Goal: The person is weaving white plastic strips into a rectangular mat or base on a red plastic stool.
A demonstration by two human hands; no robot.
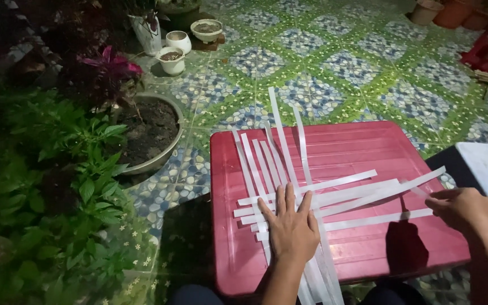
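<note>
two bare hands work over a red plastic surface (362,248), which serves here as the landmark for everything else. on its top lies a loose lattice of white strips (289,186): several run lengthwise from the far edge of the surface toward the person, overhanging both the far and near edges, and several others cross them sideways toward the right edge.

the left hand (292,229) lies flat, palm down, near the middle of the surface toward its near edge, fingers spread and pressing on the crossing point of the strips; the strips pass directly under the palm and fingers and come out from under the wrist over the near edge. the right hand (463,208) sits at the right edge of the surface, its fingers drawn together in a pinching grip on the right end of one sideways strip (379,219), which reaches from that grip leftward to the woven crossing under the left hand.

left of the surface stands a large round planter (153,133) with dark soil, with green leafy plants (57,192) beside it. beyond the far left corner of the surface are small white pots (174,52). under the surface is a patterned tiled floor (334,62).
</note>
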